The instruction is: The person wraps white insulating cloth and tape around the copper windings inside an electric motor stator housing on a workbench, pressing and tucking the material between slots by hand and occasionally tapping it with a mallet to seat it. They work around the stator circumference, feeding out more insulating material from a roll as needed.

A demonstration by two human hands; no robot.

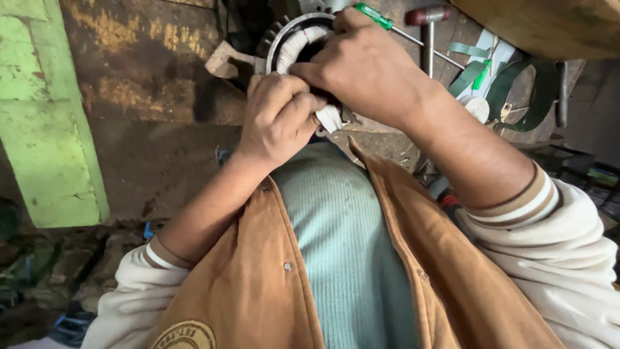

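A: Thing?
B: Round grey metal stator ring wound with white tape, top centre, close against the chest. Left hand and right hand both clenched on it.
A: Hidden?
B: Lower half, behind the fingers.

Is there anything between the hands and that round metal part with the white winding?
Nothing visible does. Both hands are already on the round metal part: the left hand pinches the white strip at its lower edge, and the right hand covers its right side. A green-handled screwdriver lies beyond.
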